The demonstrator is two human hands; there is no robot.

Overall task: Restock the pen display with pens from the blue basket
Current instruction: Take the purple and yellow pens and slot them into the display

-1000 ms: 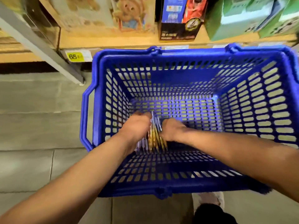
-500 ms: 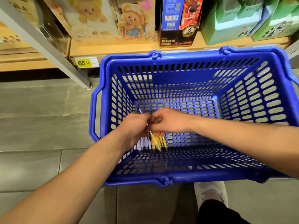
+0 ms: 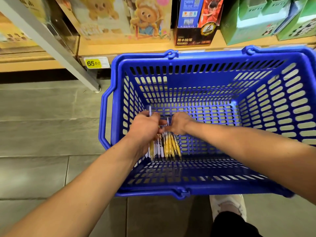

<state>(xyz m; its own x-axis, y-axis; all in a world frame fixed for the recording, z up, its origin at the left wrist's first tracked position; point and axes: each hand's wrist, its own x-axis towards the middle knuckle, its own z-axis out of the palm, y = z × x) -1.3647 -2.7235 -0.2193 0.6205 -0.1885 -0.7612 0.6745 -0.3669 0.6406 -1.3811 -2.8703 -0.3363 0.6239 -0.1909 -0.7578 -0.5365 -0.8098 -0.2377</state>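
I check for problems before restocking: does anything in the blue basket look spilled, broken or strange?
Nothing stands out. The blue plastic basket looks intact, and both hands gather the yellow and white pens in one bundle at its bottom.

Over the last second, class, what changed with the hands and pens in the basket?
The left hand and right hand closed together over the pens, gathering them into a tighter bundle with a few tips poking above the fingers. The blue basket stayed on the floor, nothing lifted out.
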